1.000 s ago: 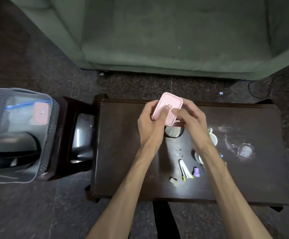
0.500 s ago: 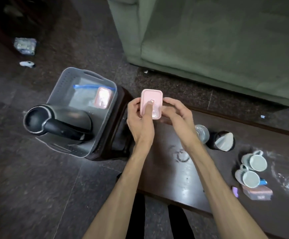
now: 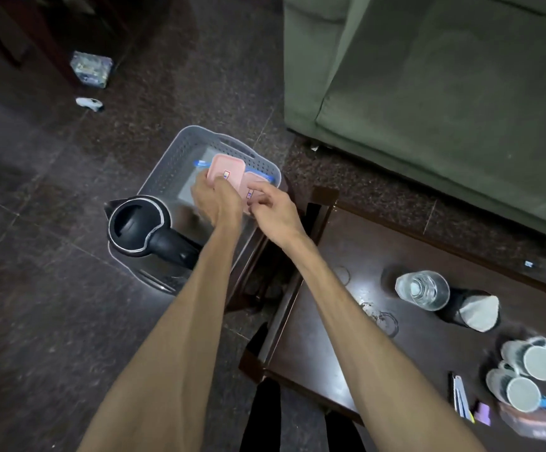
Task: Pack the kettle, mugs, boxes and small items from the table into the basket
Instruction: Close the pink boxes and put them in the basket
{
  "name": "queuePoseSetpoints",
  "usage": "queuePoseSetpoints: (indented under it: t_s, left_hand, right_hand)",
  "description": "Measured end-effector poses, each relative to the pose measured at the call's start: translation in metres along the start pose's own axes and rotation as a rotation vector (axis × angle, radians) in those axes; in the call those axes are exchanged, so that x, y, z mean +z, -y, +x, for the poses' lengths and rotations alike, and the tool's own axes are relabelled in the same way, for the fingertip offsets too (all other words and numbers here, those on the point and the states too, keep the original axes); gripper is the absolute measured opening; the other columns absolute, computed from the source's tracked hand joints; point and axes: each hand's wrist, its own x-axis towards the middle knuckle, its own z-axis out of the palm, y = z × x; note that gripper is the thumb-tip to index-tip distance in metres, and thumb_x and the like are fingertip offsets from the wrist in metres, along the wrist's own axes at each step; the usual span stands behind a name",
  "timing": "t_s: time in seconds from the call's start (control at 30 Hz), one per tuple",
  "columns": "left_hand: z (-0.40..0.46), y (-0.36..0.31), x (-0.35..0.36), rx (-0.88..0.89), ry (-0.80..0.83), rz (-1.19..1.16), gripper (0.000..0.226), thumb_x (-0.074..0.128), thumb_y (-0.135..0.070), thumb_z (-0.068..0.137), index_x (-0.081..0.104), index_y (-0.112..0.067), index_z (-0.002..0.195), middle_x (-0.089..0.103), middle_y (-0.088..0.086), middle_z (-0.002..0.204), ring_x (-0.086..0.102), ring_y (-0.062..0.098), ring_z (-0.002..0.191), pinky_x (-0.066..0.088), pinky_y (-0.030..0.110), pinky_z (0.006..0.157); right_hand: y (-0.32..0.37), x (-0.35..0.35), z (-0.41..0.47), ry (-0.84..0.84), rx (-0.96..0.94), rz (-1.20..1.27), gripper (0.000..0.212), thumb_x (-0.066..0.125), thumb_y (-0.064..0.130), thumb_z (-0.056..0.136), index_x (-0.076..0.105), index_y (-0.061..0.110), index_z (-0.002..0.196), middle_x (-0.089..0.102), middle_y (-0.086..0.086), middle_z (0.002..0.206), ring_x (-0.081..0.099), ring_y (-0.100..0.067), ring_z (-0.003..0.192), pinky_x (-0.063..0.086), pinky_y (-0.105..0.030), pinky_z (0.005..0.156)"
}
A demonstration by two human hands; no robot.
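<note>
While your left hand grips the pink box from its near edge, thumb laid on the lid, the box hangs over the far end of the grey basket. Your right hand sits just beside it with fingers loosely curled, and you cannot tell whether it touches that box or the second pink box lying below in the basket, next to a bag with a blue strip. At the basket's near end lies the black kettle, lid up and handle toward you. To the right, on the dark counter, stand a clear glass, a black cup on its side, two white mugs, some sachets, a purple piece and another box. A green sofa stands beyond.
</note>
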Motion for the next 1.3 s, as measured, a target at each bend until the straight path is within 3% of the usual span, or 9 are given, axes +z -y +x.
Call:
queuePoseSetpoints:
  t_s: [0.13, 0.33, 0.53, 0.77, 0.93, 1.07, 1.13, 1.2, 1.3]
  left_hand:
    - [0.024, -0.003, 0.013, -0.114, -0.021, 0.11, 0.042, 0.046, -0.012, 0.088, 0.073, -0.011, 0.12, 0.07, 0.014, 0.128, 0.062, 0.032, 0.12, 0.041, 0.036, 0.107]
    - [0.048, 0.012, 0.029, -0.182, 0.041, 0.216, 0.042, 0.048, -0.01, 0.09, 0.077, -0.014, 0.12, 0.075, 0.013, 0.122, 0.069, 0.034, 0.114, 0.055, 0.04, 0.101]
    - [0.042, 0.009, 0.035, -0.152, 0.072, 0.528, 0.042, 0.045, -0.018, 0.103, 0.066, -0.012, 0.138, 0.032, 0.017, 0.157, 0.036, 0.034, 0.142, 0.036, 0.043, 0.114]
    - [0.035, 0.015, 0.036, -0.044, 0.012, 0.555, 0.045, 0.044, -0.025, 0.102, 0.064, -0.025, 0.143, 0.045, 0.013, 0.149, 0.048, 0.038, 0.135, 0.038, 0.05, 0.114]
    - [0.019, 0.025, 0.038, 0.161, -0.08, 0.672, 0.048, 0.052, -0.037, 0.092, 0.066, -0.021, 0.136, 0.052, 0.013, 0.142, 0.051, 0.036, 0.133, 0.04, 0.048, 0.109]
    - [-0.014, 0.028, 0.044, 0.371, -0.129, 0.601, 0.043, 0.054, -0.032, 0.083, 0.071, -0.015, 0.118, 0.058, 0.015, 0.131, 0.053, 0.033, 0.129, 0.035, 0.042, 0.102]
    - [-0.042, 0.032, 0.052, 0.479, -0.123, 0.549, 0.037, 0.054, -0.029, 0.081, 0.072, -0.008, 0.107, 0.062, 0.019, 0.122, 0.057, 0.036, 0.121, 0.037, 0.042, 0.097]
    - [-0.073, 0.038, 0.062, 0.6, -0.112, 0.478, 0.029, 0.059, -0.021, 0.08, 0.072, -0.002, 0.096, 0.065, 0.025, 0.11, 0.062, 0.041, 0.109, 0.041, 0.044, 0.09]
    - [-0.132, 0.05, 0.076, 0.707, 0.011, 0.358, 0.02, 0.061, -0.017, 0.08, 0.071, -0.003, 0.09, 0.065, 0.025, 0.1, 0.064, 0.041, 0.099, 0.042, 0.045, 0.086]
  right_hand:
    - [-0.005, -0.004, 0.01, -0.09, 0.032, -0.034, 0.035, 0.06, 0.014, 0.091, 0.074, 0.029, 0.12, 0.076, 0.005, 0.102, 0.07, -0.019, 0.107, 0.052, -0.033, 0.105]
    - [-0.035, -0.029, 0.008, -0.16, 0.018, -0.055, 0.033, 0.061, 0.011, 0.092, 0.077, 0.026, 0.118, 0.077, 0.009, 0.095, 0.072, -0.007, 0.091, 0.056, -0.027, 0.099]
    - [-0.058, -0.048, -0.003, -0.236, 0.011, -0.001, 0.03, 0.062, 0.009, 0.093, 0.079, 0.028, 0.11, 0.078, 0.01, 0.091, 0.073, -0.005, 0.089, 0.057, -0.026, 0.095]
    - [-0.071, -0.066, -0.013, -0.279, -0.011, 0.071, 0.027, 0.063, 0.008, 0.092, 0.08, 0.027, 0.1, 0.079, 0.009, 0.089, 0.075, -0.011, 0.084, 0.06, -0.029, 0.089]
    - [-0.093, -0.096, -0.036, -0.356, 0.022, 0.129, 0.03, 0.06, 0.009, 0.092, 0.078, 0.032, 0.086, 0.079, 0.006, 0.083, 0.074, -0.014, 0.08, 0.063, -0.042, 0.083]
    - [-0.115, -0.12, -0.059, -0.403, 0.061, 0.187, 0.029, 0.057, 0.018, 0.088, 0.077, 0.038, 0.085, 0.079, 0.007, 0.08, 0.071, -0.014, 0.075, 0.062, -0.05, 0.079]
    - [-0.124, -0.137, -0.076, -0.445, 0.074, 0.236, 0.029, 0.056, 0.019, 0.09, 0.077, 0.038, 0.083, 0.078, 0.006, 0.079, 0.069, -0.012, 0.071, 0.061, -0.045, 0.074]
    - [-0.132, -0.153, -0.092, -0.48, 0.061, 0.301, 0.03, 0.057, 0.013, 0.094, 0.077, 0.033, 0.084, 0.077, 0.004, 0.078, 0.068, -0.008, 0.069, 0.057, -0.032, 0.067]
    - [-0.145, -0.182, -0.12, -0.544, 0.003, 0.391, 0.029, 0.057, 0.004, 0.098, 0.076, 0.024, 0.089, 0.075, -0.001, 0.079, 0.067, -0.007, 0.07, 0.053, -0.022, 0.067]
